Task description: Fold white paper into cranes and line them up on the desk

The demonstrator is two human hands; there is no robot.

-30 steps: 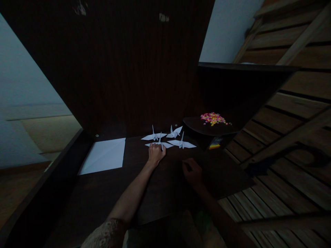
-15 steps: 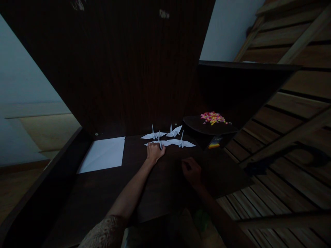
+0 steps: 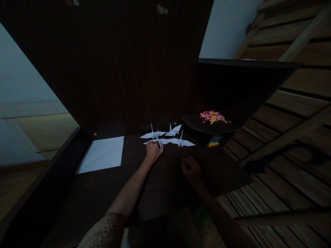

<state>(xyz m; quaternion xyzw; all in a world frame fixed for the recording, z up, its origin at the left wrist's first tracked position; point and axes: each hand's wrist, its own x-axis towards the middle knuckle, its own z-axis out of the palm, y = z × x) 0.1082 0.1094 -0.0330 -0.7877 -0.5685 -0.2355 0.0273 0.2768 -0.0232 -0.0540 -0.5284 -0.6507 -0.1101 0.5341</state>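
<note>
Several white folded paper cranes stand grouped on the dark desk, wings spread. My left hand [image 3: 154, 151] is closed at the near-left crane [image 3: 165, 141], thumb and fingers pinching its body and covering part of one wing. Right beside it, a second crane [image 3: 181, 142] nearly touches that one's wing tip. Behind them are a back-left crane [image 3: 147, 135] and a back-right crane [image 3: 174, 130]. My right hand [image 3: 191, 169] rests on the desk nearer to me, fingers curled into a loose fist, with nothing visible in it.
A white paper sheet [image 3: 103, 154] lies at the left of the desk [image 3: 108, 186]. On a rounded shelf [image 3: 196, 126] at right sits a pile of colourful small pieces [image 3: 213, 117]. Beneath it is a small box with a yellow edge [image 3: 214, 142]. A tall dark panel [image 3: 124, 69] rises behind.
Both hands stay almost where they were. The near-left crane, still in my left hand, has shifted very slightly, its wing closer in line with the crane on its right. The view has tilted a little.
</note>
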